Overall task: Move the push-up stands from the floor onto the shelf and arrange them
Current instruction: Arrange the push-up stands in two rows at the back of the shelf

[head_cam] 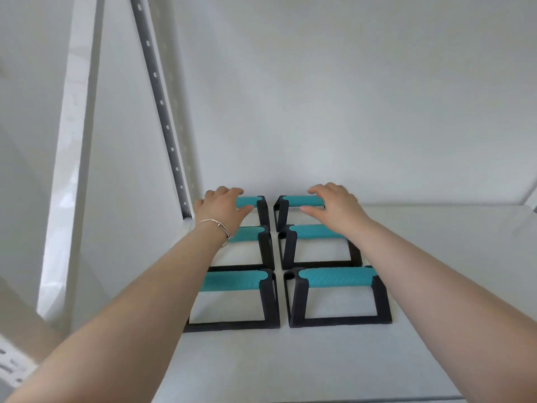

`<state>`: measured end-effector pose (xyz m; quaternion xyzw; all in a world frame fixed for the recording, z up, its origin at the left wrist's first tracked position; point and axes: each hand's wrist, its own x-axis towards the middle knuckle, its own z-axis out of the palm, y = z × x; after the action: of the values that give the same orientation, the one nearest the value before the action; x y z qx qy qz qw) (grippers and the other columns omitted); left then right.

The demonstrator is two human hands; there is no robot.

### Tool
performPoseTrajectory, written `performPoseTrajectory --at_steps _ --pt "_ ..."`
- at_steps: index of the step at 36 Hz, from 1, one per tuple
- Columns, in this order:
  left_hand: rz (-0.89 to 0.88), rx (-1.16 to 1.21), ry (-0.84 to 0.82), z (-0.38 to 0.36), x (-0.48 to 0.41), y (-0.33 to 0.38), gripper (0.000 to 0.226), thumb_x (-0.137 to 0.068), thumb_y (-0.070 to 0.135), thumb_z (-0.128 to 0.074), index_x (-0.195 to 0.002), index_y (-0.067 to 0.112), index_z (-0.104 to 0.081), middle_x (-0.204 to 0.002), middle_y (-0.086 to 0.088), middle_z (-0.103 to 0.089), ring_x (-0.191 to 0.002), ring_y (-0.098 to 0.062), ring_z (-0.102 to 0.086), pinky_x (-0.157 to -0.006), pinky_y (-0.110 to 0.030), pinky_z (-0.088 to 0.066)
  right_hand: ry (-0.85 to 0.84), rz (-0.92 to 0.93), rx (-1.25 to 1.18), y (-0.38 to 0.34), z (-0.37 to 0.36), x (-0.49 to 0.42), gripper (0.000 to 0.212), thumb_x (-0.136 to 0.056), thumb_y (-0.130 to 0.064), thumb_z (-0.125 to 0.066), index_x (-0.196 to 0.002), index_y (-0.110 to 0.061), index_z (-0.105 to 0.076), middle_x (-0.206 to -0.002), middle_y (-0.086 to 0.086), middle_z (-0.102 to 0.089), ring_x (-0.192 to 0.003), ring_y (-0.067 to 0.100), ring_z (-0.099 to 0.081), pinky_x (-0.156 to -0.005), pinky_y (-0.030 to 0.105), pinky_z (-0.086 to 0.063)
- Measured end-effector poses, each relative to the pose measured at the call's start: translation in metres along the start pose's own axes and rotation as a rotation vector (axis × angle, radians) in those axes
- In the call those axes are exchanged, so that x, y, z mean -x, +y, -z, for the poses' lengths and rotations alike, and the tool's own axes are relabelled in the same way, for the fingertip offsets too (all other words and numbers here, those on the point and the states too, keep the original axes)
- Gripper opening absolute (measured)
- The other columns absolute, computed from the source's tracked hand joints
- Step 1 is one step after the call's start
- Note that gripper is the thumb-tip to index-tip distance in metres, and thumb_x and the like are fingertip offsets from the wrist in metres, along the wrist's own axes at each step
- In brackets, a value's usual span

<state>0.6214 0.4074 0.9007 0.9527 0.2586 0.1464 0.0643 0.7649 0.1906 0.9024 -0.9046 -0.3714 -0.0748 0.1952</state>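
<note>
Six black-framed push-up stands with teal foam grips stand on the white shelf board [436, 257] in two columns of three, from the near pair [338, 296] back to the rear pair [290, 212] by the wall. The left hand [222, 206] rests on the rear left stand, the right hand [334, 203] on the rear right one. A perforated grey metal upright [162, 112] rises left of the rear left stand.

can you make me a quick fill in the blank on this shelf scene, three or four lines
1. The shelf holds ___ push-up stands, in two columns.
2. Every stand has a black frame and a ___ grip.
3. Both hands rest on the ___ row of stands, next to the wall.
4. The bracelet is on the ___ wrist.

Missing words: six; teal; back; left
</note>
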Motion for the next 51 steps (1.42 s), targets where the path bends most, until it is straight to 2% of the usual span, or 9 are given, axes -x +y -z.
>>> performPoseTrajectory --at_steps 6,12,17,23,36,51 --pt "-0.022 -0.145 -0.200 -0.020 -0.074 -0.015 0.055 -0.094 0.058 -0.041 -0.145 0.038 -0.035 -0.148 0.001 -0.041 -0.132 -0.027 -0.040 -0.104 -0.047 -0.034 -0.129 0.033 0.148 0.027 -0.020 -0.076 0.057 -0.089 -0.060 -0.051 -0.134 -0.025 -0.049 -0.135 0.005 -0.051 -0.125 0.026 -0.045 -0.099 0.043 -0.040" --pt "-0.086 -0.137 -0.356 -0.048 -0.109 -0.024 0.045 -0.094 0.057 -0.040 -0.138 0.046 -0.041 -0.140 0.008 -0.050 -0.125 -0.023 -0.048 -0.101 -0.045 -0.039 -0.330 0.073 0.177 0.049 -0.047 -0.111 0.056 -0.093 -0.057 -0.047 -0.140 -0.028 -0.043 -0.142 0.004 -0.049 -0.127 0.027 -0.046 -0.101 0.046 -0.041" --pt "-0.081 -0.007 -0.327 -0.062 -0.118 -0.035 0.036 -0.096 0.050 -0.043 -0.131 0.047 -0.048 -0.134 0.009 -0.053 -0.122 -0.020 -0.049 -0.102 -0.045 -0.038 -0.369 0.083 0.049 0.062 -0.058 -0.114 0.043 -0.096 -0.045 -0.049 -0.136 -0.030 -0.047 -0.140 0.001 -0.052 -0.124 0.024 -0.049 -0.103 0.047 -0.041" --pt "-0.057 0.000 -0.304 -0.071 -0.121 -0.034 0.032 -0.097 0.041 -0.045 -0.128 0.046 -0.048 -0.126 0.010 -0.057 -0.109 -0.020 -0.055 -0.098 -0.044 -0.039 -0.321 0.094 0.014 0.068 -0.065 -0.115 0.033 -0.098 -0.031 -0.049 -0.132 -0.034 -0.049 -0.134 0.001 -0.055 -0.121 0.024 -0.051 -0.102 0.048 -0.042" --pt "-0.028 0.031 -0.279 -0.073 -0.120 -0.032 0.029 -0.097 0.040 -0.045 -0.125 0.048 -0.049 -0.125 0.012 -0.058 -0.109 -0.019 -0.056 -0.107 -0.049 -0.031 -0.280 0.070 0.037 0.069 -0.071 -0.114 0.031 -0.100 -0.031 -0.046 -0.130 -0.038 -0.049 -0.127 0.000 -0.056 -0.116 0.024 -0.049 -0.099 0.047 -0.039" --pt "-0.048 0.041 -0.293 -0.069 -0.116 -0.027 0.031 -0.098 0.037 -0.044 -0.127 0.046 -0.049 -0.129 0.012 -0.056 -0.115 -0.020 -0.053 -0.108 -0.050 -0.028 -0.274 0.052 0.019 0.069 -0.070 -0.112 0.031 -0.099 -0.030 -0.047 -0.129 -0.038 -0.050 -0.123 0.000 -0.057 -0.115 0.025 -0.049 -0.099 0.046 -0.039"
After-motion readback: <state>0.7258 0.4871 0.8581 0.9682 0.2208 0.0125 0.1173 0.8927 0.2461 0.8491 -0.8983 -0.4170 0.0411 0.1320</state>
